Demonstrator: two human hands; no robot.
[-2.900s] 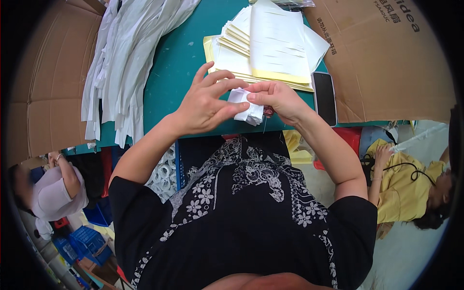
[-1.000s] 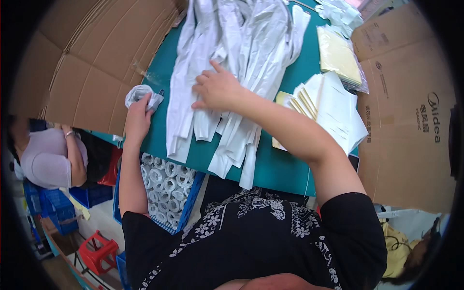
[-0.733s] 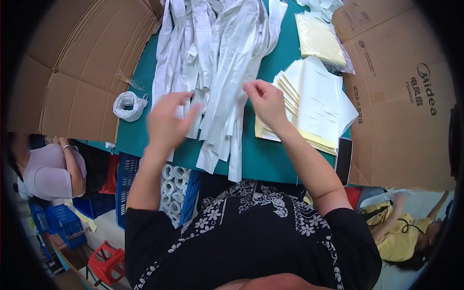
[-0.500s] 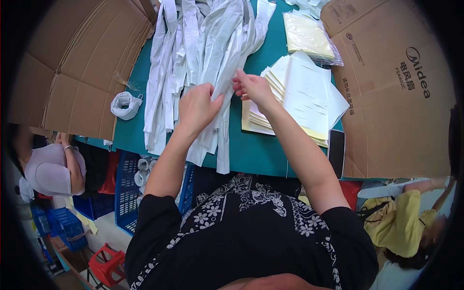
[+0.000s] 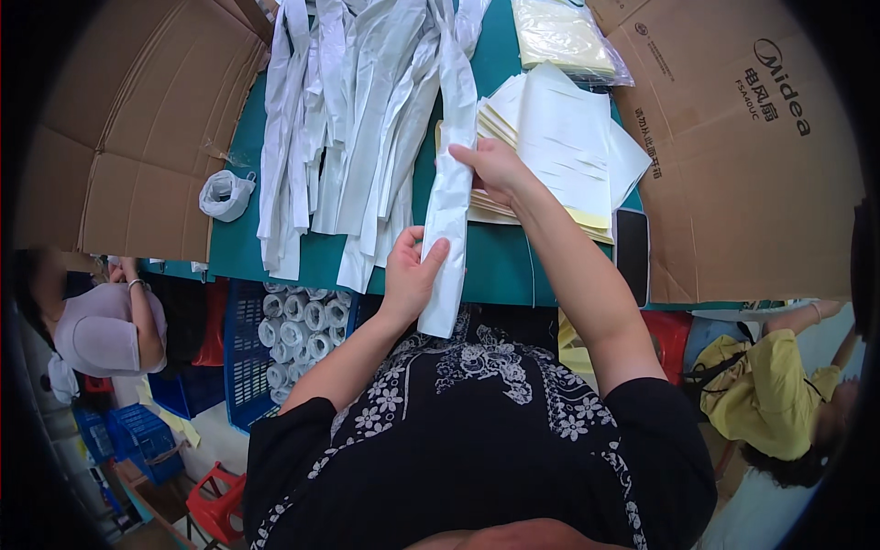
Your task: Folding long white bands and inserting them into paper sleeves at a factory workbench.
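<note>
Fingers of both hands are closed on one long white plastic strip point(image 5: 449, 211): the right hand point(image 5: 495, 168) pinches its upper part, the left hand point(image 5: 410, 275) its lower end, long axis running away over the green table point(image 5: 504, 266).

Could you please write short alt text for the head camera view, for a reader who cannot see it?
Seen from above, a person's left hand and right hand hold a long white strip over a green table, beside a pile of white strips and stacked paper sheets.
</note>
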